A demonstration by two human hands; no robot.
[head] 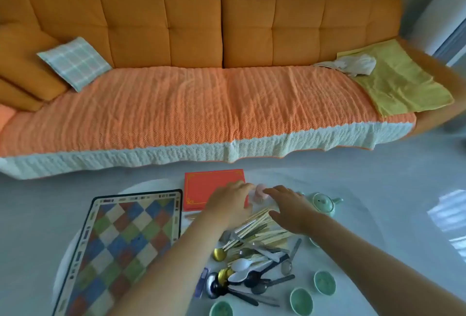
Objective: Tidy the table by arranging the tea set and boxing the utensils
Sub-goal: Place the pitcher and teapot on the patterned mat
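A red box (204, 189) lies at the far side of the round white table (378, 252). My left hand (229, 202) reaches over the box's right edge with fingers stretched toward a small pink object (259, 193). My right hand (290, 208) reaches toward the same pink object from the right, fingers extended above a heap of wooden chopsticks (262, 227). Neither hand plainly holds anything. A pile of spoons and forks (249, 272) lies in front. A pale green teapot (325, 202) stands to the right. Three green cups (301, 300) (324, 282) (221, 309) sit near the front edge.
A checkered tray (121, 247) with a dark border takes up the table's left side. Beyond the table stands an orange sofa (201, 103) with a plaid cushion (74, 62) and a yellow towel (401, 81). The floor around is pale grey.
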